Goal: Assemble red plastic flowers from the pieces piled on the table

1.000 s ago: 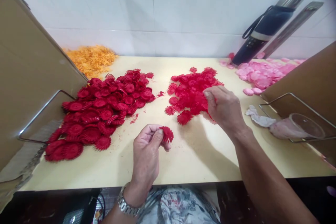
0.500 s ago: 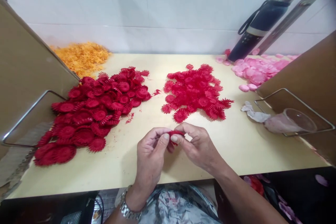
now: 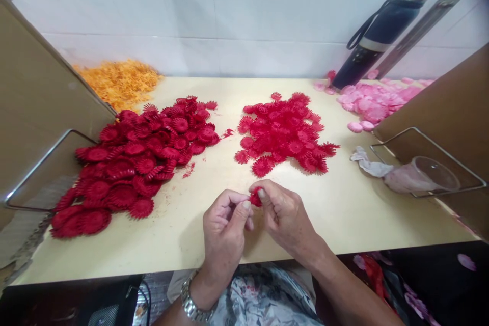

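Just above the front of the table, my right hand (image 3: 288, 216) pinches a small red fringed flower piece (image 3: 255, 197) between thumb and fingers. My left hand (image 3: 225, 226) is closed too, its thumb and fingertip at the left edge of the same piece. Much of the piece is hidden by my fingers. Beyond my hands lies a pile of bright red fringed flower pieces (image 3: 286, 135). To the left spreads a larger heap of darker red fringed discs (image 3: 133, 168), some stacked.
Orange pieces (image 3: 120, 81) lie at the back left and pink petals (image 3: 382, 102) at the back right. A dark bottle (image 3: 378, 35) leans against the wall. A clear plastic cup (image 3: 424, 175) rests on its side by a metal wire frame (image 3: 412, 130). Cardboard panels (image 3: 454, 112) flank the table.
The red flower piece looks more bunched up and sits mostly at my right fingertips. My left hand has shifted slightly right and down; the piles look the same.
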`<state>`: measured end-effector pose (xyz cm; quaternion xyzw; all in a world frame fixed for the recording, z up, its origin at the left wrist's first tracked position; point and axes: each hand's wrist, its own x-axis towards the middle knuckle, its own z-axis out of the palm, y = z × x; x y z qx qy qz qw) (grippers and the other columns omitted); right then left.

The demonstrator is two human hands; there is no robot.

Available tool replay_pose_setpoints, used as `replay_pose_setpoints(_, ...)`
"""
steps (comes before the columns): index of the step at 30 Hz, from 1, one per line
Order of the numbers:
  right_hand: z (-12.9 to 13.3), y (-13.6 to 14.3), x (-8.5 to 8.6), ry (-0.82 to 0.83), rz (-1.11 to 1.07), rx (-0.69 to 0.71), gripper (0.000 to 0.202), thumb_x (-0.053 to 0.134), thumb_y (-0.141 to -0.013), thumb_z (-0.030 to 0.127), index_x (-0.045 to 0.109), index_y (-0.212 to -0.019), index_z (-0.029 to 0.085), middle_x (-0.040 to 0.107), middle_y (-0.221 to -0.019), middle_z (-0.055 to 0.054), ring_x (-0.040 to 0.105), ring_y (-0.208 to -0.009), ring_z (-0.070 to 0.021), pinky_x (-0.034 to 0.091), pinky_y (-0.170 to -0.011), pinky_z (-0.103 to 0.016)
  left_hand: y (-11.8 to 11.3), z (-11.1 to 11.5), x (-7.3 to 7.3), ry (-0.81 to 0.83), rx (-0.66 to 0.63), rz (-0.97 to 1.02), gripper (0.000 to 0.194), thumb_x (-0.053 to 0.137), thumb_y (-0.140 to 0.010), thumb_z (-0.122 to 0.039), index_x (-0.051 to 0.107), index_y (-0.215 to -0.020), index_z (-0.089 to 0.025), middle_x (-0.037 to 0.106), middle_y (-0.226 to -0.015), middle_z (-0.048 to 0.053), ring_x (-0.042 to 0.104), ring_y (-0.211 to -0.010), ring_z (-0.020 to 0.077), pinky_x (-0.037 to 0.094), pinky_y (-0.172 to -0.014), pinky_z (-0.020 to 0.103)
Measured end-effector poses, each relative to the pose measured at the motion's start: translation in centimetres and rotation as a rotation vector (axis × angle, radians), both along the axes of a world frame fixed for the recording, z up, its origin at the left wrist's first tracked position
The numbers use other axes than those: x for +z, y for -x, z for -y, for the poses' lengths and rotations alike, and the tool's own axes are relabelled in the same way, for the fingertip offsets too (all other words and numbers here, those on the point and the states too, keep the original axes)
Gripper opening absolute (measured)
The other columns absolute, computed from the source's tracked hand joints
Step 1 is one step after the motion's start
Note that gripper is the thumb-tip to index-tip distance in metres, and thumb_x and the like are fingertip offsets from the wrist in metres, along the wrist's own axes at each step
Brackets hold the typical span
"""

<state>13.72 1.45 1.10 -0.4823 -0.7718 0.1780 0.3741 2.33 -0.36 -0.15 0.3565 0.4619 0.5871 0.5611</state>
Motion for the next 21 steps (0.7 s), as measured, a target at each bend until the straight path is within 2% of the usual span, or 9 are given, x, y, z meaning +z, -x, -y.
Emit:
replay_pose_setpoints(3, -0.3, -0.1, 0.1, -0.042, 0.001, -0.103, 0.022, 0.032, -0.090, 0.017, 0.048, -0.075, 0.019, 0.053, -0.058, 0.000, 0.049, -0.049, -0.0114, 0.038, -0.049, -0.022, 0.2, 0.5, 0.1, -0.049, 0.059, -0.022, 0.005, 0.061, -0.076, -0.020, 0.060, -0.072, -0.018, 0.053, -0.053, -0.004, 0.048, -0.047, 0.0093, 0.038, -0.046, 0.020)
replay_pose_setpoints(6, -2.0, -1.7, 0.3, -0.078, 0.017, -0.289, 0.025, 0.033, -0.091, 0.019, 0.047, -0.070, 0.019, 0.052, -0.054, 0.000, 0.048, -0.046, -0.0109, 0.036, -0.046, -0.022, 0.8, 0.7, 0.6, -0.135, 0.186, -0.029, 0.003, 0.064, -0.073, -0.021, 0.062, -0.072, -0.019, 0.057, -0.059, -0.003, 0.051, -0.049, 0.0098, 0.038, -0.046, 0.021)
replay_pose_setpoints(9, -5.0, -4.3, 0.8, -0.183, 0.161, -0.386, 0.023, 0.035, -0.089, 0.016, 0.054, -0.075, 0.017, 0.057, -0.061, -0.004, 0.054, -0.054, -0.0150, 0.042, -0.052, -0.026, 1.4, 0.1, 1.1, -0.095, 0.160, -0.022, 0.003, 0.064, -0.073, -0.021, 0.062, -0.073, -0.019, 0.061, -0.060, -0.002, 0.053, -0.050, 0.0099, 0.040, -0.049, 0.021)
replay_pose_setpoints(11, -6.9, -5.9, 1.2, -0.226, 0.302, -0.366, 0.022, 0.038, -0.084, 0.010, 0.059, -0.088, 0.013, 0.063, -0.077, -0.011, 0.059, -0.072, -0.0212, 0.046, -0.065, -0.033, 1.4, -0.6, 1.4, 0.011, 0.077, 0.009, 0.004, 0.063, -0.074, -0.020, 0.061, -0.072, -0.017, 0.059, -0.056, -0.003, 0.051, -0.047, 0.0093, 0.039, -0.050, 0.021)
replay_pose_setpoints(13, -7.9, -6.7, 1.7, -0.240, 0.389, -0.359, 0.030, 0.042, -0.080, 0.007, 0.057, -0.105, 0.011, 0.061, -0.101, -0.017, 0.055, -0.097, -0.0284, 0.045, -0.080, -0.042, 1.2, -1.3, 1.5, 0.081, 0.032, 0.036, 0.006, 0.063, -0.073, -0.021, 0.060, -0.070, -0.016, 0.058, -0.052, -0.003, 0.049, -0.045, 0.0085, 0.038, -0.048, 0.021)
replay_pose_setpoints(15, -7.6, -6.5, 2.1, -0.243, 0.372, -0.341, 0.036, 0.046, -0.080, 0.011, 0.054, -0.114, 0.012, 0.055, -0.116, -0.018, 0.047, -0.112, -0.0314, 0.039, -0.090, -0.050, 1.0, -1.7, 1.7, 0.102, 0.022, 0.048, 0.008, 0.064, -0.071, -0.021, 0.060, -0.069, -0.015, 0.057, -0.051, -0.003, 0.048, -0.044, 0.0083, 0.038, -0.047, 0.020)
replay_pose_setpoints(16, -7.0, -6.1, 2.3, -0.222, 0.314, -0.300, 0.034, 0.048, -0.081, 0.014, 0.054, -0.115, 0.014, 0.054, -0.118, -0.017, 0.046, -0.113, -0.0306, 0.038, -0.092, -0.050, 0.9, -1.8, 1.7, 0.104, 0.020, 0.050, 0.008, 0.064, -0.070, -0.021, 0.060, -0.069, -0.015, 0.057, -0.052, -0.003, 0.049, -0.044, 0.0084, 0.038, -0.046, 0.020)
replay_pose_setpoints(18, -5.1, -4.6, 2.4, -0.104, 0.137, -0.143, 0.026, 0.053, -0.083, 0.024, 0.057, -0.108, 0.017, 0.060, -0.108, -0.012, 0.053, -0.103, -0.0249, 0.043, -0.087, -0.042, 0.8, -1.8, 1.7, 0.106, 0.007, 0.058, 0.009, 0.065, -0.070, -0.023, 0.060, -0.069, -0.015, 0.059, -0.055, -0.002, 0.049, -0.044, 0.0086, 0.038, -0.046, 0.021)
replay_pose_setpoints(21, -2.4, -2.2, 2.2, 0.182, -0.102, 0.096, 0.010, 0.058, -0.081, 0.028, 0.058, -0.085, 0.018, 0.062, -0.076, -0.002, 0.058, -0.071, -0.0146, 0.048, -0.064, -0.027, 0.7, -1.7, 1.5, 0.099, -0.039, 0.066, 0.010, 0.066, -0.069, -0.023, 0.061, -0.067, -0.014, 0.059, -0.056, -0.001, 0.049, -0.046, 0.0087, 0.039, -0.045, 0.020)
